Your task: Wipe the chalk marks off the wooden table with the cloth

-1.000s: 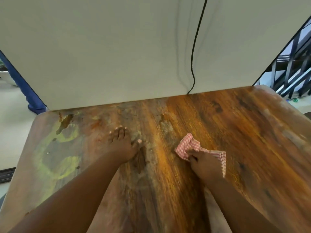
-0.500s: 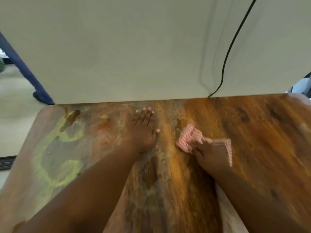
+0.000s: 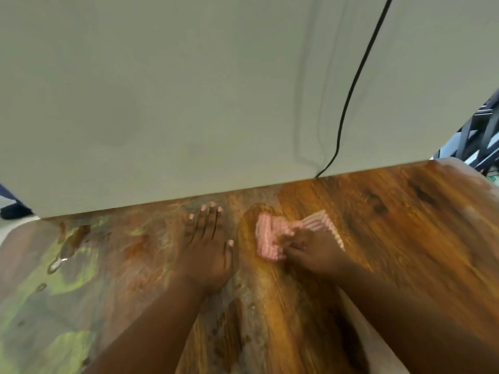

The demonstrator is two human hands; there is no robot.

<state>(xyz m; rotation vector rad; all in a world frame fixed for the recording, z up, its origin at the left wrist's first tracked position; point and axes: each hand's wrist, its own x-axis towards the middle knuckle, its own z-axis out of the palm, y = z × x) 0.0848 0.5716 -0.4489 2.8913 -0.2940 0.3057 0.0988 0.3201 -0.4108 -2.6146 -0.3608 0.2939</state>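
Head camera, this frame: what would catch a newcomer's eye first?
The bunched red-and-white checked cloth stands out, gripped by the right hand and pressed onto the brown wooden table near its far edge. Next, the yellow-green chalk smears spread over the table's left part, unwiped. The left hand lies flat between the two, under a big plain off-white wall.

White wall [image 3: 189, 90], black cable [image 3: 351, 87] hanging down it, dark railing [image 3: 483, 136] far right
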